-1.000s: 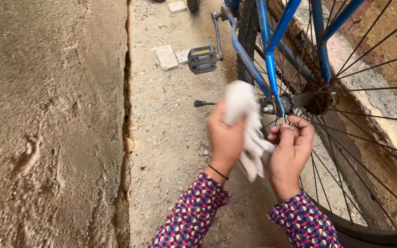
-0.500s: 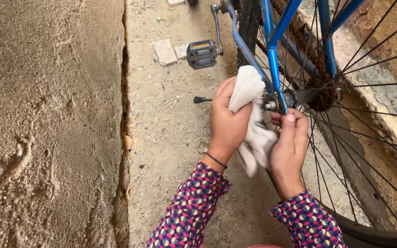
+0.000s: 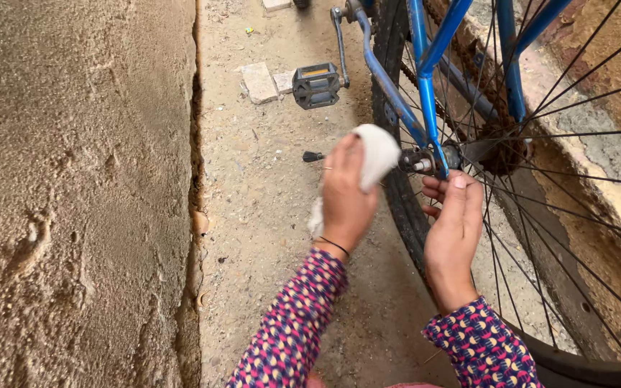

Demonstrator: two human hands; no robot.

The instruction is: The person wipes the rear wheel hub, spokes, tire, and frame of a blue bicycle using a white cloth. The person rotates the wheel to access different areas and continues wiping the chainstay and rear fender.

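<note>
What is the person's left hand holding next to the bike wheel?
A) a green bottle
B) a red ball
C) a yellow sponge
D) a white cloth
D: the left hand is closed around a white cloth, pressed near the wheel's axle by the blue frame.

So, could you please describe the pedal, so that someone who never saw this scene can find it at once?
Start at the blue bicycle frame beside the spoked rear wheel. Follow the grey crank arm down towards the ground on its left side. The pedal hangs at its end: a dark, blocky rectangle with an orange reflector strip, unlike the pale flat stones beside it.
</note>
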